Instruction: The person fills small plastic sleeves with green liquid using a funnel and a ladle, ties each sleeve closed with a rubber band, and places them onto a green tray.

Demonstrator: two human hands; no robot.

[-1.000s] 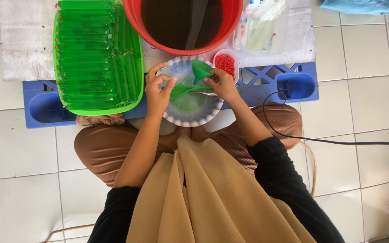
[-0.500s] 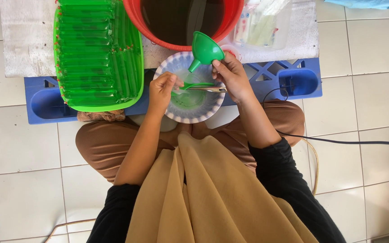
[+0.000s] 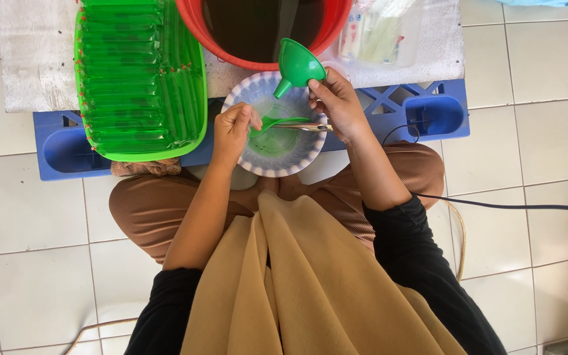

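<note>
Funnel (image 3: 298, 64) raised, perhaps one packet (image 3: 277, 122)

One green funnel (image 3: 299, 64), one bowl (image 3: 243, 94), one red tub (image 3: 195, 23), one green tray (image 3: 192, 141), two hands, left (image 3: 233, 129) and right (image 3: 336, 105).

A single head-worn camera looks almost straight down from above a seated person, close enough that the tan garment (image 3: 310, 289) and both black sleeves fill the lower half of the frame. The view faces the white tiled floor (image 3: 14, 217), with the person's folded legs at the centre and the left hand (image 3: 231, 131) and right hand (image 3: 338, 105) meeting just above them over a patterned bowl (image 3: 244, 92). The top edge cuts off a red basin (image 3: 195, 20) and a green tray (image 3: 185, 131) standing on a blue crate (image 3: 428, 112). No second view is offered, so nothing overlaps.
</note>
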